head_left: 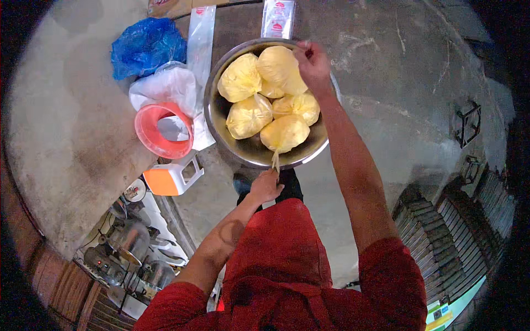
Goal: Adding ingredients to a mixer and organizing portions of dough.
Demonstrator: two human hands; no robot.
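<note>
A wide steel bowl [218,113] holds several clear plastic bags packed with something pale yellow. At its near rim my left hand [266,186] is closed on the twisted neck of the nearest plastic bag [285,134], which rests inside the bowl. My right hand [313,65] is over the far right rim, beside a large yellow-filled bag [280,69]. Its fingers are curled in a pinch, and what they hold, if anything, is hidden. Other filled bags, one [239,77] at the far left and one [249,117] at the near left, lie untouched.
Left of the bowl are a blue plastic bag [149,47], a white plastic bag [164,88], a red plastic ring-shaped container [144,132] and an orange-and-white stool [165,179]. Flat plastic packs [277,19] lie beyond the bowl. Slatted stacks [425,237] stand at right.
</note>
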